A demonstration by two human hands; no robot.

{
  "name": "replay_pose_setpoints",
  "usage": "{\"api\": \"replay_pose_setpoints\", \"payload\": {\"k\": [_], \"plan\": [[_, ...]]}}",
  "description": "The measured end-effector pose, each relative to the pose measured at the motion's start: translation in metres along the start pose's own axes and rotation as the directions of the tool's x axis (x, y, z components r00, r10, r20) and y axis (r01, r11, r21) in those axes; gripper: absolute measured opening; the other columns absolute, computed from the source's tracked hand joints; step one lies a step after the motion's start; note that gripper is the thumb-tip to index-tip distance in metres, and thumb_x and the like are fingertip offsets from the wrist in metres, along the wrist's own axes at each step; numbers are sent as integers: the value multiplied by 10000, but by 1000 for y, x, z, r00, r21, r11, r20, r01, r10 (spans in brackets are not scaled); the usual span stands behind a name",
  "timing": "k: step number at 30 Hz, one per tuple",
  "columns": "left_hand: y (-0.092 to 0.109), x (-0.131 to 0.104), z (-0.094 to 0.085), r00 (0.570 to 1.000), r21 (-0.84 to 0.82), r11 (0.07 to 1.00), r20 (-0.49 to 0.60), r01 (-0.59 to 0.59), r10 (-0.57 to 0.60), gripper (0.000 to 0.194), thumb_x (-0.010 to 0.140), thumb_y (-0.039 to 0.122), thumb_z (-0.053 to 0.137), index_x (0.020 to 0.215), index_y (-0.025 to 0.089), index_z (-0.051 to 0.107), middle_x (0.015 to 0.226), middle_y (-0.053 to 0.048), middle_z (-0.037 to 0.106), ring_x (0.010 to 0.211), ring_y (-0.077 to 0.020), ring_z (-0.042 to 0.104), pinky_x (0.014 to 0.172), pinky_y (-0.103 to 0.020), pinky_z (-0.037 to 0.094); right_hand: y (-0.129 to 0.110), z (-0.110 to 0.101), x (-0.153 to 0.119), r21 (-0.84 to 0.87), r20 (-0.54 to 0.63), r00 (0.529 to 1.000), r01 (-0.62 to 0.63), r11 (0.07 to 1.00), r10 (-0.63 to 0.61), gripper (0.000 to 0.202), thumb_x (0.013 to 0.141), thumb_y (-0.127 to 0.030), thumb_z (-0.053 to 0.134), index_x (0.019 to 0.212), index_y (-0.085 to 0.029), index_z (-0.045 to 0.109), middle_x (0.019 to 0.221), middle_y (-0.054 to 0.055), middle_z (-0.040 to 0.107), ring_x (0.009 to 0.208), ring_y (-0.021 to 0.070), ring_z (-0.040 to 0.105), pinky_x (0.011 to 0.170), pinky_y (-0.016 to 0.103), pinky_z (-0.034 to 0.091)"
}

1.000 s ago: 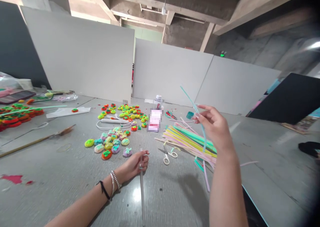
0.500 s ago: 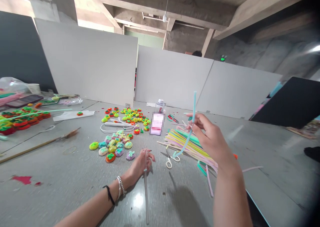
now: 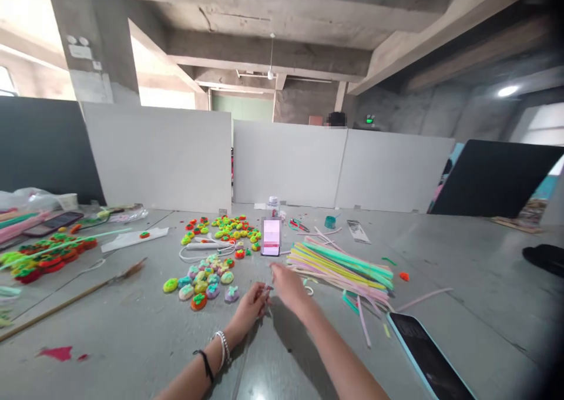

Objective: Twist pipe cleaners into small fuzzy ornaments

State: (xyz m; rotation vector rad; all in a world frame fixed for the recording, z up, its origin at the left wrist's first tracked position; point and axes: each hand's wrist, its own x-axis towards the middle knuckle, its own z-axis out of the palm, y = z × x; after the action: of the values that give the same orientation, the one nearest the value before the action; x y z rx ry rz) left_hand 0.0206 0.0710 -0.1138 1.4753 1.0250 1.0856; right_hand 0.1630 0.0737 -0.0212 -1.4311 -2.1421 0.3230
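Observation:
My left hand (image 3: pixel 252 307) is closed low over the table, its fingers pinching a thin pale pipe cleaner (image 3: pixel 241 362) that trails down toward me. Close against those fingertips, my right hand (image 3: pixel 287 285) has its fingers bent together; what they grip is hidden. Behind the right wrist, one white handle loop of the scissors (image 3: pixel 309 291) shows, the rest covered. Just left of my hands lies a cluster of small pastel fuzzy flower-topped pieces (image 3: pixel 206 279). To the right is a bundle of coloured pipe cleaners (image 3: pixel 339 265).
A propped phone (image 3: pixel 271 237) stands ahead before a bottle (image 3: pixel 273 203). Another phone (image 3: pixel 429 356) lies near right. Orange and yellow pieces (image 3: pixel 235 228), a white corded tool (image 3: pixel 207 245) and a wooden stick (image 3: pixel 66 307) lie leftward. Grey panels (image 3: pixel 286 165) close off the back.
My right hand has come down and left to meet my left hand. The light blue pipe cleaner it held up is no longer visible in it. The view has tilted up and turned right.

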Motion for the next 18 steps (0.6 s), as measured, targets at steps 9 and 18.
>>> {"api": "replay_pose_setpoints", "payload": {"k": [9,18], "plan": [[3,18,-5,967,345,937,-217,-49,131,317,832,361,430,1062,164,523,642,-3,609,642,-184,580,648,-277,377,49,68,-11,156,-238,970,-21,987,58,372,935,-230,282,1110,-176,605,1057,96,651,1000,197,607,834,272,431],[-1,25,-5,949,400,915,-271,-40,159,495,885,245,311,1362,114,280,853,-84,608,772,-197,582,770,-305,389,76,63,6,149,-290,937,-157,976,195,415,944,-368,257,752,-207,588,705,66,668,691,225,638,620,285,435]]}}
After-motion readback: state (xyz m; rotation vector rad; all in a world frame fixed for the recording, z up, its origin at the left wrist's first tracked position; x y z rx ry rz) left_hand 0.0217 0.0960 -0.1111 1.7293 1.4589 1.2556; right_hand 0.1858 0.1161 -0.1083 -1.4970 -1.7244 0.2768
